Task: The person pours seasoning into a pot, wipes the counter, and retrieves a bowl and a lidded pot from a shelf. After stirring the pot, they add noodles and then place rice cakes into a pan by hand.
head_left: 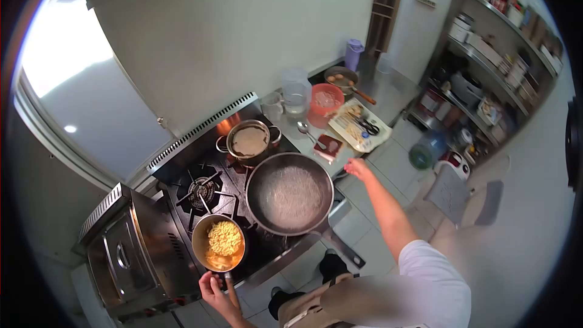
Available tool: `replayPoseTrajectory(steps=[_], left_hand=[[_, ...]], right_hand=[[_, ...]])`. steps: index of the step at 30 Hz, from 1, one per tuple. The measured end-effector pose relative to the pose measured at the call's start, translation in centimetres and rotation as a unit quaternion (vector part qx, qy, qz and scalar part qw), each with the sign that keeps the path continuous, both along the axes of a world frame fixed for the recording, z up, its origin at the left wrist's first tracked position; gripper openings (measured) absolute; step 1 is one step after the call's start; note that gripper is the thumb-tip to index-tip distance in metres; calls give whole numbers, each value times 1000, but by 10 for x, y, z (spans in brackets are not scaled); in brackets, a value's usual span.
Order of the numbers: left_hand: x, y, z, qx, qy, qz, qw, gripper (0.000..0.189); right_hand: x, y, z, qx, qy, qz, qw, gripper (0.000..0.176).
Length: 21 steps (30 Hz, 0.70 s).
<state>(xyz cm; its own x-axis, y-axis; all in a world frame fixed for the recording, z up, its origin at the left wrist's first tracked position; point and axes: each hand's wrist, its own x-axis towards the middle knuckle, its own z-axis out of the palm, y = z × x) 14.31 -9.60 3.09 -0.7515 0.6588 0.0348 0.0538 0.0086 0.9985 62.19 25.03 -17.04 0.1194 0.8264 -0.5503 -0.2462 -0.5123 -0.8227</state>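
Note:
My left hand [214, 288] is beside the handle of a small saucepan [197, 248] at the front left of the stove; whether the fingers grip the handle is hard to make out. Noodles [225, 238] lie in orange broth in this saucepan. My right hand [357, 169] reaches out near the counter edge, close to a red packet [328, 146], its fingers drawn together; anything in them is too small to tell. Between the hands a large pan [290, 194] of clear, bubbling liquid sits on the stove. Behind it stands a two-handled pot [249, 140] with cloudy liquid.
On the counter are a spoon [308, 132], a white tray [371, 146] with black scissors, a red bowl [325, 104], clear containers and a small pan [342, 79] of eggs. The large pan's handle [346, 251] juts past the stove front. Shelves [486, 54] stand right.

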Motion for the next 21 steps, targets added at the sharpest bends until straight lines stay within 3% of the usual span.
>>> replayPoseTrajectory(steps=[3, 7, 8, 9, 10, 13, 15, 16, 17, 18, 19, 20, 21], left_hand=[[34, -5, 0, -37, 35, -43, 998, 12], [54, -20, 2, -40, 2, -22, 999, 13], [63, -17, 11, -50, 83, -10, 995, 15], [71, -16, 21, -60, 162, 1, 985, 20], [77, -20, 33, -102, 60, 4, 993, 17], [88, -22, 37, -100, 91, 13, 991, 17], [95, -29, 34, -138, 110, 39, 984, 17], [100, -32, 33, -130, 96, 33, 986, 18], [103, -34, 32, -120, 83, 26, 989, 18], [102, -40, 27, -149, 75, 32, 985, 19], [100, -45, 21, -152, 76, 36, 985, 19], [97, -49, 14, -142, 90, 27, 985, 19], [98, -49, 13, -132, 103, 18, 986, 20]], right_hand=[[-15, 43, -28, -75, -10, 24, 997, 39], [-27, 97, -79, -59, -93, -59, 992, 22], [-20, 116, -102, -52, -47, -57, 996, 15], [-24, 98, -33, -27, 2, -89, 996, 11], [-21, 109, -30, -14, 56, -109, 992, 11], [-19, 135, -21, 16, 166, -156, 974, 9], [-22, 148, -27, 64, 138, -160, 975, 15], [-17, 153, -36, 86, -17, -73, 993, 31], [-14, 157, -46, 108, -171, 15, 979, 49], [-24, 146, -33, 107, -169, 20, 980, 49], [-35, 125, -10, 72, -377, 93, 919, 63], [-43, 109, 10, 35, -566, 160, 808, 78], [-45, 102, 10, 35, -566, 162, 807, 78]])
